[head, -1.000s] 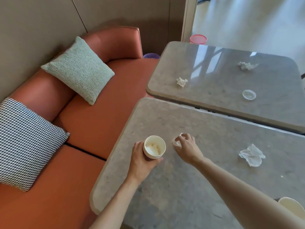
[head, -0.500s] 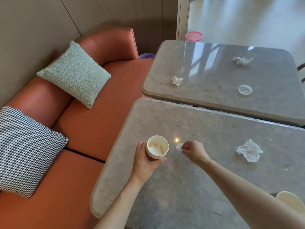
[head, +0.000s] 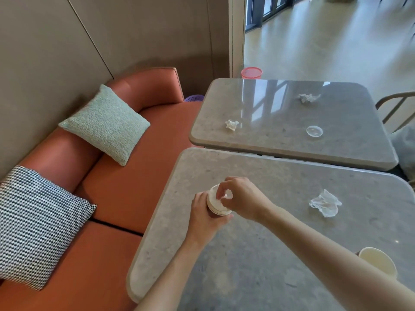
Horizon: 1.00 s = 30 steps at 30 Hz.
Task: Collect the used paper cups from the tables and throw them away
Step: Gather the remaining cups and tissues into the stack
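My left hand [head: 205, 217] grips a white paper cup [head: 216, 204] above the near grey table [head: 258, 254], close to its left edge. My right hand [head: 241, 198] hovers right over the cup's mouth, fingers pinched on a small white wad of tissue [head: 225, 197] that sits at the rim. A second paper cup [head: 377, 261] stands at the table's right, partly hidden behind my right forearm. A crumpled tissue [head: 325, 204] lies on the near table to the right.
The far table [head: 348, 113] carries two tissue wads [head: 232, 125] [head: 308, 98] and a clear lid [head: 314, 131]. A red bin [head: 252, 72] stands on the floor beyond it. An orange sofa [head: 125, 187] with two cushions runs along the left. A chair [head: 395, 106] stands at the right.
My right hand picked the small tissue wad off the table and brought it left over the cup's mouth. The cup in my left hand stayed roughly where it was.
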### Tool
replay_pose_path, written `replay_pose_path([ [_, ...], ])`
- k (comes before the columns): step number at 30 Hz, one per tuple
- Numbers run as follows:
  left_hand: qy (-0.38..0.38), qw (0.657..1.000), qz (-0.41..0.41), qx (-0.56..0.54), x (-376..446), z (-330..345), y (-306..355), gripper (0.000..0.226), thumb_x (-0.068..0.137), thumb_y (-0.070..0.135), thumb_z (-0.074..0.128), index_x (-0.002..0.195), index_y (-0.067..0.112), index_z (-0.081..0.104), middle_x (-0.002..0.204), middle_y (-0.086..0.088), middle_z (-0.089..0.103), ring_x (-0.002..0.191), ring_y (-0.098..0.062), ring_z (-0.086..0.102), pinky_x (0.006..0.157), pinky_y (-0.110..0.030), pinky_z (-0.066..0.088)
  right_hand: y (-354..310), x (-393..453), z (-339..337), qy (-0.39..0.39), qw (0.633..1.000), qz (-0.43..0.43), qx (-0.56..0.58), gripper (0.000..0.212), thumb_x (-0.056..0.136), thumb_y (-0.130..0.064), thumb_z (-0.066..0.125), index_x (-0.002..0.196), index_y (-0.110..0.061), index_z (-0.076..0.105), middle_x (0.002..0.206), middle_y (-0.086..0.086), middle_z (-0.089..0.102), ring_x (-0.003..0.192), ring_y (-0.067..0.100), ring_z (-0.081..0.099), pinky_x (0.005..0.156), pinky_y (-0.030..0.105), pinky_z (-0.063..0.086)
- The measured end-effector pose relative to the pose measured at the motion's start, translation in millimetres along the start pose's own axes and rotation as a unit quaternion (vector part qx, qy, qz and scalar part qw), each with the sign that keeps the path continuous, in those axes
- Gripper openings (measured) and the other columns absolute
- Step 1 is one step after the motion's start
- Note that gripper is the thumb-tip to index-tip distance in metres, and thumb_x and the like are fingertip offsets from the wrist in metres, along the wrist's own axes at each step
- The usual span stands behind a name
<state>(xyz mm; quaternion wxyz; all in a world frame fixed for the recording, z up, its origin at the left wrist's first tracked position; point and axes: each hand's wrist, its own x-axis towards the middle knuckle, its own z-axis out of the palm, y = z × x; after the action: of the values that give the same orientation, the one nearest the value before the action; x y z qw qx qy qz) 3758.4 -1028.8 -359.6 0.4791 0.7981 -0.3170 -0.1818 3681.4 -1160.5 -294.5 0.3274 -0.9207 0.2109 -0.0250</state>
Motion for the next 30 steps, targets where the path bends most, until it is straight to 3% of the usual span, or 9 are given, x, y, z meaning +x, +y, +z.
replay_pose_path([
  [5, 0.006, 0.999, 0.052, 0.005, -7, -4, 17, 0.057, 0.054, 0.032, 0.087, 0.1, 0.044, 0.057, 0.104, 0.017, 0.053, 0.104, -0.017, 0.057, 0.089, -0.039, 0.052, -10, -15, -12, -0.094, 0.992, 0.044, -0.067, 0.035, 0.089, -0.013, 0.049, 0.1, -0.036, 0.072, 0.106, 0.004, 0.066, 0.09, 0.028, 0.064, 0.079, 0.035, 0.055],
  [8, 0.021, 0.995, 0.092, 0.013, -14, -5, 27, 0.052, 0.053, 0.037, 0.084, 0.099, 0.033, 0.06, 0.098, 0.025, 0.052, 0.1, -0.017, 0.058, 0.087, -0.037, 0.052, -22, -27, -20, -0.154, 0.983, 0.085, -0.048, 0.033, 0.076, -0.024, 0.039, 0.093, -0.025, 0.067, 0.102, 0.008, 0.061, 0.081, 0.026, 0.061, 0.062, 0.03, 0.048],
  [11, 0.019, 0.993, 0.115, 0.017, -21, -5, 32, 0.058, 0.055, 0.021, 0.091, 0.1, 0.037, 0.058, 0.098, 0.03, 0.052, 0.102, -0.016, 0.059, 0.088, -0.038, 0.052, -29, -35, -23, -0.191, 0.975, 0.096, -0.069, 0.04, 0.081, -0.017, 0.036, 0.104, -0.019, 0.068, 0.096, 0.009, 0.064, 0.065, 0.02, 0.061, 0.049, 0.023, 0.04],
  [14, 0.014, 0.994, 0.111, 0.017, -30, -5, 35, 0.065, 0.054, 0.014, 0.094, 0.099, 0.044, 0.057, 0.097, 0.03, 0.052, 0.103, -0.017, 0.059, 0.089, -0.039, 0.052, -33, -43, -23, -0.189, 0.974, 0.084, -0.09, 0.039, 0.087, -0.005, 0.038, 0.106, -0.02, 0.069, 0.094, 0.006, 0.062, 0.056, 0.017, 0.061, 0.043, 0.019, 0.038],
  [17, 0.006, 0.996, 0.088, 0.009, -36, -8, 31, 0.059, 0.053, 0.019, 0.096, 0.102, 0.028, 0.064, 0.099, 0.023, 0.054, 0.104, -0.02, 0.059, 0.09, -0.041, 0.052, -37, -50, -23, -0.128, 0.984, 0.078, -0.101, 0.041, 0.084, -0.002, 0.043, 0.102, -0.023, 0.072, 0.095, 0.007, 0.063, 0.049, 0.017, 0.064, 0.037, 0.021, 0.043],
  [21, -0.018, 0.999, 0.036, 0.003, -44, -15, 23, 0.067, 0.055, 0.035, 0.092, 0.114, 0.025, 0.062, 0.107, 0.009, 0.057, 0.107, -0.016, 0.058, 0.089, -0.033, 0.052, -44, -61, -26, -0.019, 0.994, 0.056, -0.087, 0.04, 0.082, -0.008, 0.05, 0.103, -0.028, 0.076, 0.091, 0.004, 0.072, 0.042, 0.01, 0.064, 0.054, 0.029, 0.059],
  [24, -0.006, 1.0, 0.017, -0.002, -52, -19, 21, 0.066, 0.048, 0.053, 0.082, 0.106, 0.033, 0.058, 0.101, 0.01, 0.056, 0.1, -0.015, 0.059, 0.077, -0.02, 0.045, -48, -71, -23, 0.05, 0.996, 0.022, -0.069, 0.031, 0.085, -0.014, 0.052, 0.096, -0.03, 0.076, 0.107, -0.005, 0.073, 0.067, 0.011, 0.065, 0.067, 0.031, 0.057],
  [26, -0.002, 1.0, 0.009, -0.001, -58, -21, 18, 0.063, 0.044, 0.059, 0.077, 0.099, 0.039, 0.054, 0.097, 0.011, 0.055, 0.095, -0.016, 0.06, 0.074, -0.018, 0.043, -50, -78, -17, 0.088, 0.994, -0.002, -0.06, 0.028, 0.085, -0.018, 0.051, 0.093, -0.03, 0.076, 0.108, -0.011, 0.072, 0.088, 0.014, 0.066, 0.075, 0.034, 0.055],
  [30, -0.013, 1.0, 0.009, -0.012, -71, -24, 11, 0.054, 0.044, 0.059, 0.075, 0.091, 0.048, 0.051, 0.096, 0.009, 0.056, 0.094, -0.015, 0.061, 0.075, -0.021, 0.046, -46, -90, 1, 0.047, 0.996, -0.033, -0.074, 0.025, 0.089, -0.032, 0.056, 0.111, -0.031, 0.069, 0.12, -0.01, 0.065, 0.111, 0.015, 0.052, 0.092, 0.036, 0.047],
])
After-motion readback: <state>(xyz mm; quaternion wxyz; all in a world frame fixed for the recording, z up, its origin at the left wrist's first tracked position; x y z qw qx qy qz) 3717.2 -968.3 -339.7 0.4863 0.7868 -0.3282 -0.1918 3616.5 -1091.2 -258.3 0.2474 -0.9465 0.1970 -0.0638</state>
